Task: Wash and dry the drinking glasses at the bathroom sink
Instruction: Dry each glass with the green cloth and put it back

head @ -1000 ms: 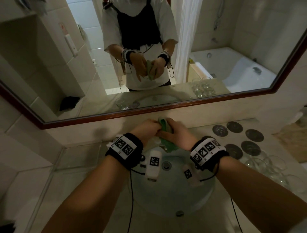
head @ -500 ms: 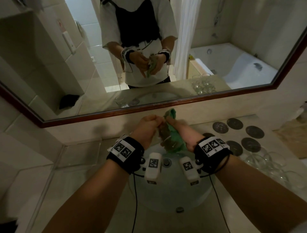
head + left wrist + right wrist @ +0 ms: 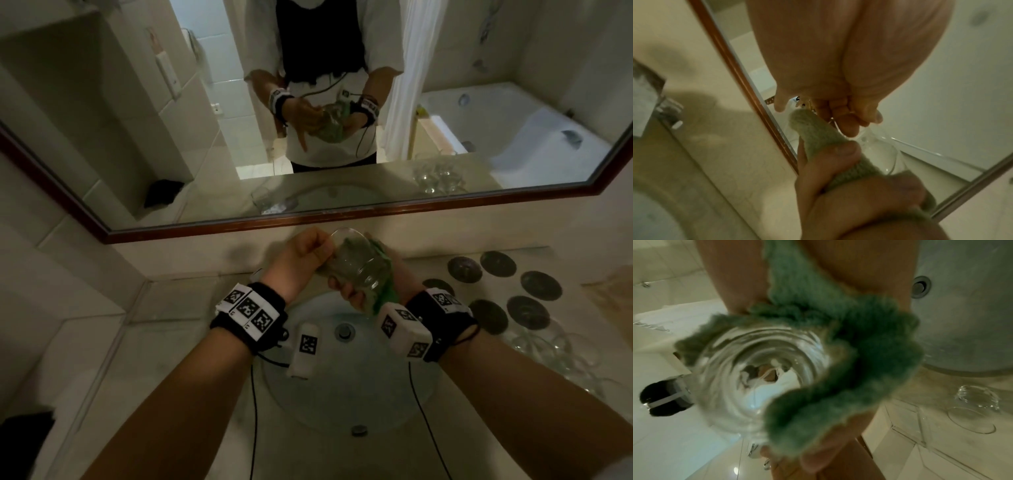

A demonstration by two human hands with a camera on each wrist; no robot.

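The right hand (image 3: 387,277) cups a glass (image 3: 356,263) in a green cloth (image 3: 385,284) above the sink (image 3: 342,387); the left hand (image 3: 301,260) pinches its rim; drying seems in progress; more glasses (image 3: 555,349) wait beside the right wrist.

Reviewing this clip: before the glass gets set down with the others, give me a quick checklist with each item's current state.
1. Glass securely held: ok, right hand cradles it in the green cloth.
2. Left hand steadying the rim: ok, fingers pinch it.
3. Glass over the sink: ok.
4. Glass fully dry: cannot tell, too blurred.
5. Cloth out of the glass mouth: cannot tell.
6. Free counter spot beside the other glasses: cannot tell.
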